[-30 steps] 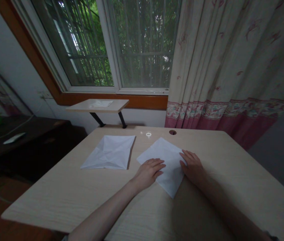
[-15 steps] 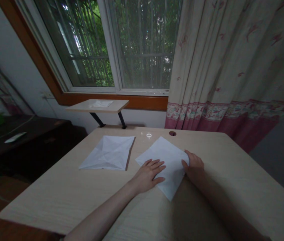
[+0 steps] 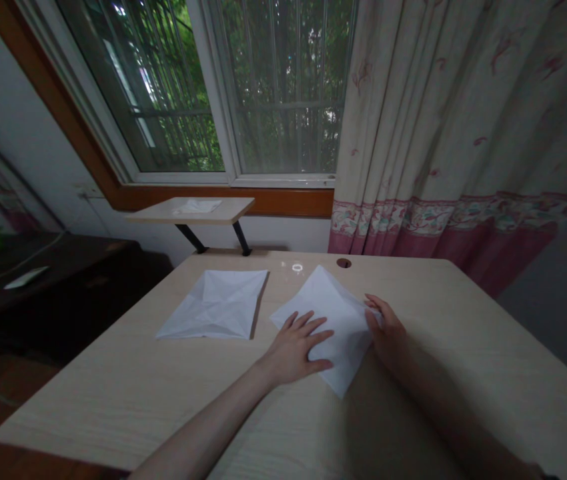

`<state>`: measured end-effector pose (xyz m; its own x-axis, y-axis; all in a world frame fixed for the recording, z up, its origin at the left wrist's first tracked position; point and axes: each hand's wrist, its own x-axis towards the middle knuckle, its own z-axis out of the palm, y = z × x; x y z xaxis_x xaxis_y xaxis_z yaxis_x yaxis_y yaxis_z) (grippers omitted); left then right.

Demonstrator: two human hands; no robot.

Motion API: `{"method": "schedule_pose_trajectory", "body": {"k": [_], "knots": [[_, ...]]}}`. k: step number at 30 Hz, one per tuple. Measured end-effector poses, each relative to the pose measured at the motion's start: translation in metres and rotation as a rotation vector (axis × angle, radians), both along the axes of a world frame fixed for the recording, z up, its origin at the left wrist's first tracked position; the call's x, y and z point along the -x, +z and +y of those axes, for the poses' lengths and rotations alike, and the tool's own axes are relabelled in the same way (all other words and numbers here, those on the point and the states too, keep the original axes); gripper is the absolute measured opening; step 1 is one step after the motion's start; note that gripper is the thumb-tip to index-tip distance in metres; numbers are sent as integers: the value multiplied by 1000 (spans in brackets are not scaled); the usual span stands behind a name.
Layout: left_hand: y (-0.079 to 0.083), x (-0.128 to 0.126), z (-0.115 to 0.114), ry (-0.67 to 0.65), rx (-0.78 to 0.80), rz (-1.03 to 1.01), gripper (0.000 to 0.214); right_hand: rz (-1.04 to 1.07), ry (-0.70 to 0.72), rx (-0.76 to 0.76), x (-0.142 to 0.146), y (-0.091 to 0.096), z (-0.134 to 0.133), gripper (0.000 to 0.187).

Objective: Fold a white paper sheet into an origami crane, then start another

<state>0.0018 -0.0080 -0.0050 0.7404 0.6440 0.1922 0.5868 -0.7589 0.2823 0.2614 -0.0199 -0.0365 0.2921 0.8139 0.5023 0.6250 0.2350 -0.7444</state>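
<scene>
A square white sheet of paper point(image 3: 346, 333) lies on the table with its corners pointing toward and away from me. My left hand point(image 3: 296, 350) rests flat on its left part, fingers spread. At the right corner, my right hand point(image 3: 386, 333) pinches the paper between thumb and fingers, and that corner is slightly raised. To the left lies a second white sheet point(image 3: 213, 307), crossed with creases, touched by neither hand.
The pale wooden table point(image 3: 113, 393) has a round cable hole point(image 3: 344, 263) near its far edge. A small raised shelf point(image 3: 233, 212) holds crumpled white paper point(image 3: 201, 206). A dark cabinet point(image 3: 103, 250) stands at the left; a flowered curtain point(image 3: 413, 167) hangs behind.
The right corner of the paper has lifted a little as my right hand's fingers closed on it. My left hand stays in nearly the same place, its fingers spread wider.
</scene>
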Motion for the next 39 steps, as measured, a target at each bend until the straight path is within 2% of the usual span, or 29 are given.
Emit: {"method": "schedule_pose_trajectory", "body": {"k": [12, 14, 16, 19, 23, 30, 35, 39], "knots": [[-5, -2, 0, 101, -36, 14, 80, 80, 113, -74, 13, 25, -20, 32], [-4, -2, 0, 112, -49, -5, 76, 94, 133, -78, 15, 27, -23, 30], [-1, -1, 0, 125, -80, -65, 62, 97, 154, -96, 17, 29, -26, 29], [5, 1, 1, 170, -158, -232, 36, 100, 195, -115, 19, 29, -30, 29], [11, 4, 1, 233, -263, -437, 22, 119, 251, -109, 20, 27, -35, 35], [13, 4, -4, 229, -365, -534, 24, 67, 350, -87, 18, 27, -38, 40], [13, 5, -3, 252, -313, -509, 29, -24, 311, -68, 23, 21, -34, 31], [12, 4, -1, 256, -312, -500, 30, -171, 376, -76, 24, 16, -29, 32]]}}
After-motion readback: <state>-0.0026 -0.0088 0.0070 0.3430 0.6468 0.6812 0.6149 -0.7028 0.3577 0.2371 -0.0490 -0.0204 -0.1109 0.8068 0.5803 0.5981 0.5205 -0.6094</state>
